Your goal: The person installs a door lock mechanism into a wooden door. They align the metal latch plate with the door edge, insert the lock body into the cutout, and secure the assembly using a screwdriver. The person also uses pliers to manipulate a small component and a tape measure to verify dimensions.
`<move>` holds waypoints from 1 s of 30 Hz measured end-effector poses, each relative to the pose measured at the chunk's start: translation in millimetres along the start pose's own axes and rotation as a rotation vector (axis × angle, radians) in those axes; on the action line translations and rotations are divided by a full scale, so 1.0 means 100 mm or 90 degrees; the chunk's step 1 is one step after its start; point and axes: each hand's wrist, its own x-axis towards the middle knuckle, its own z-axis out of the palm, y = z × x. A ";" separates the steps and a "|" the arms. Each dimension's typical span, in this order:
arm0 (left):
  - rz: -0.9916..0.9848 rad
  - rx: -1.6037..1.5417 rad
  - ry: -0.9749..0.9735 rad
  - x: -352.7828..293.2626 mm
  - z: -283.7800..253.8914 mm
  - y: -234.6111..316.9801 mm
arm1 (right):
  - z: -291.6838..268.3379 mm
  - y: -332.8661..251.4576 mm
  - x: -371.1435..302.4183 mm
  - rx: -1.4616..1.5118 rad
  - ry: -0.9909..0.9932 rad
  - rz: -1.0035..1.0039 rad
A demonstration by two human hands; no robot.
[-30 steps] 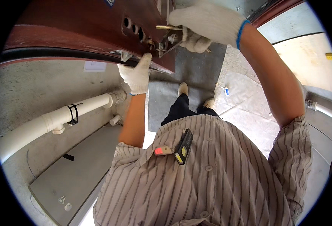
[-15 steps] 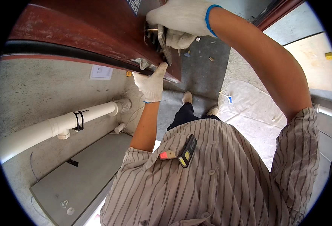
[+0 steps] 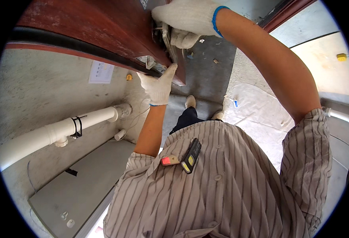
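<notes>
Right hand (image 3: 186,20) has shifted toward the left hand (image 3: 157,88), fingers pinching a metal plate (image 3: 166,36) at the reddish-brown door (image 3: 99,31). Left thumb is spread; I cannot tell the other fingers.

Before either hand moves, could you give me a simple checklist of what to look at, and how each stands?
1. Right hand gloved and gripping the metal plate: ok.
2. Left hand gloved, thumb up by the plate's lower end: ok.
3. Plate flush with the edge of the dark red door: cannot tell; the right hand covers its upper part.
4. Left shoe on the dark mat: ok.
5. Mat free of scraps: not ok; small scraps lie beyond the shoes.
</notes>
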 end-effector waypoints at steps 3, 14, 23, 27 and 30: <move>-0.027 -0.003 0.006 -0.05 0.03 0.04 | 0.05 -0.05 -0.11 0.069 0.044 0.012; -0.040 0.141 0.137 -0.08 0.26 -0.19 | 0.06 0.39 0.25 -0.442 0.160 -0.419; -0.014 0.160 0.183 -0.07 0.31 -0.33 | 0.02 -0.04 -0.01 -0.067 0.018 -0.025; 0.090 0.177 0.227 -0.07 0.39 -0.40 | -0.01 0.07 0.03 -0.142 0.020 -0.135; 0.125 0.181 0.274 -0.03 0.41 -0.49 | 0.03 -0.03 -0.04 -0.207 0.072 -0.194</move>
